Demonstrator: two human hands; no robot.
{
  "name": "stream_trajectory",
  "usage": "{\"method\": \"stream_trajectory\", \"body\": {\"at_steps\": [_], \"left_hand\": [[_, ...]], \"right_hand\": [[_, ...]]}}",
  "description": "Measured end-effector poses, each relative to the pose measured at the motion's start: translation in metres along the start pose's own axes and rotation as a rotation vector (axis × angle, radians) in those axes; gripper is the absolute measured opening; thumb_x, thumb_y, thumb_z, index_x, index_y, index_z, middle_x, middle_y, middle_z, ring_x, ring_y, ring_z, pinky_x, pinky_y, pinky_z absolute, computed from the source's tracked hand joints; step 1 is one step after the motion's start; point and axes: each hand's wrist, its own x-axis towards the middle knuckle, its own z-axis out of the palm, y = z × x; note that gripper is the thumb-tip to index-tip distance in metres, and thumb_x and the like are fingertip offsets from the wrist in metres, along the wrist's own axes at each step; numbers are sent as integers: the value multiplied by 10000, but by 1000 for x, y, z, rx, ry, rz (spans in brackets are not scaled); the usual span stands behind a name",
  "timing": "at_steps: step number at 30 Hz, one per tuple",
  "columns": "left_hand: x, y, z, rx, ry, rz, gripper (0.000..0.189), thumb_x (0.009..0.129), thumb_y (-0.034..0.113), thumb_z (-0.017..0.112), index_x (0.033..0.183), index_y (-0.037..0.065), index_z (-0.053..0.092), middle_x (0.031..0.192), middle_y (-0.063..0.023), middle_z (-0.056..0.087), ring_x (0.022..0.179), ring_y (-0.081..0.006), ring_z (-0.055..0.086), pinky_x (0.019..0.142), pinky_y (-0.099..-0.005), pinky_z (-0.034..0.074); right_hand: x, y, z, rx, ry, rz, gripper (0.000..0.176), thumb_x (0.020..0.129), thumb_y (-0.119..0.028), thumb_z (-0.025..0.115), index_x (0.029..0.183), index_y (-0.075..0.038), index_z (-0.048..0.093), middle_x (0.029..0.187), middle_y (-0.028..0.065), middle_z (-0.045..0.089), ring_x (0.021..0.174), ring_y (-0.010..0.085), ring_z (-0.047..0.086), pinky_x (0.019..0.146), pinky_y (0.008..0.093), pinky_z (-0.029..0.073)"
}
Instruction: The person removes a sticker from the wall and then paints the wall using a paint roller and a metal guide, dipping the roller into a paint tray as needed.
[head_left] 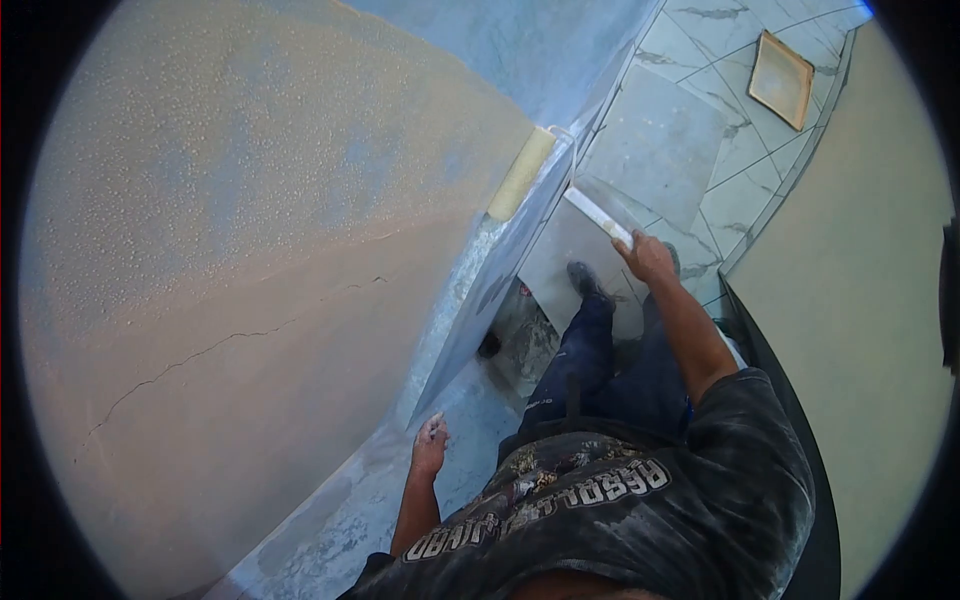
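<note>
Cream nap covers the roller (521,174), which lies along the pale strip (453,299) at the margin of the beige wall (250,250). Its long side follows that margin, probably so the nap meets the surface evenly along its length. I cannot tell how hard it presses.

To the right of the roller, the right hand (648,257) has its fingers closed around the rear end of the white handle (598,214). Such a grip far back likely gives reach, letting the arm extend forward while the body stands off to the side. A thin wire frame (574,145) bends round from the handle to the roller's far end, setting the grip away from the nap, presumably to spare the knuckles from the wall.

Nearer the body than the roller, the left hand (430,447) is by the lower end of the strip, its whitened fingers bent and drawn narrowly together. Whether they pinch or touch the edge I cannot tell; perhaps the hand is there for steadiness.

Left of the roller, small raised dots cover part of the wall, and a crack (232,337) runs through a smoother area. Well to the right of the roller, a shallow tray (782,81) rests on the tiles (742,185), apart from the feet, perhaps to avoid being stepped in.
</note>
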Motion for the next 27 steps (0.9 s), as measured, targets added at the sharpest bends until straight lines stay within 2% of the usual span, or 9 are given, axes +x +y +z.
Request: {"method": "stream_trajectory", "body": {"at_steps": [2, 4, 10, 12, 14, 18, 19, 22, 27], "left_hand": [[-4, 11, -1, 21, -7, 10, 436, 940, 292, 548, 1311, 69, 497, 1144, -70, 565, 894, -160, 593, 735, -306, 500], [1, 0, -2, 3, 2, 41, 425, 943, 292, 548, 1306, 77, 506, 1146, -80, 563, 885, -166, 600, 723, -301, 504], [5, -8, 7, -47, 36, 113, 396, 940, 262, 554, 1300, 101, 519, 1140, -80, 568, 869, -170, 606, 710, -291, 507], [3, -3, 11, -41, 41, 126, 393, 938, 254, 555, 1300, 104, 520, 1134, -80, 571, 864, -170, 606, 707, -291, 506], [8, -5, 17, -85, 21, 141, 396, 937, 252, 554, 1298, 95, 518, 1134, -93, 568, 857, -169, 608, 709, -297, 507], [8, 7, 25, -82, 48, 187, 400, 937, 268, 553, 1292, 86, 523, 1131, -104, 571, 839, -165, 609, 710, -302, 507], [9, 10, 26, -76, 37, 207, 400, 934, 268, 552, 1288, 83, 526, 1143, -114, 575, 860, -176, 613, 741, -313, 506], [14, 14, 31, -88, 44, 279, 405, 926, 271, 551, 1283, 81, 531, 1169, -139, 580, 924, -211, 615, 817, -340, 491], [17, 24, 33, -99, 78, 332, 421, 916, 297, 544, 1279, 84, 535, 1194, -173, 581, 1051, -277, 586, 934, -378, 438]], "right_hand": [[-5, 0, 1, 27, 10, -19, 644, 910, -592, 414, 1087, 5, 576, 962, 269, 636, 927, 418, 610, 814, 504, 477], [-7, 3, -1, 4, 81, -89, 623, 910, -575, 437, 1042, 15, 584, 891, 276, 638, 880, 434, 612, 777, 512, 476], [-42, -10, -17, 51, 171, -149, 625, 896, -565, 480, 990, 44, 579, 846, 286, 629, 859, 446, 605, 753, 515, 462], [-62, -20, -32, 48, 175, -161, 647, 892, -567, 485, 1043, 55, 578, 846, 288, 629, 861, 444, 606, 756, 505, 466], [-81, -34, -48, 44, 156, -180, 656, 885, -607, 451, 1089, 4, 576, 928, 269, 636, 918, 423, 612, 792, 509, 476], [-116, -59, -70, 86, 210, -224, 656, 885, -598, 458, 1108, 8, 574, 894, 284, 631, 898, 431, 614, 779, 513, 477], [-124, -65, -74, 98, 282, -273, 683, 877, -591, 476, 1148, 30, 561, 888, 298, 630, 893, 439, 615, 785, 510, 477], [-147, -91, -96, 207, 313, -347, 709, 866, -578, 499, 1171, 60, 547, 889, 309, 629, 890, 446, 616, 786, 505, 480], [-198, -147, -147, 280, 377, -450, 685, 862, -540, 523, 1145, 83, 551, 848, 313, 628, 846, 459, 623, 749, 496, 485]]}}
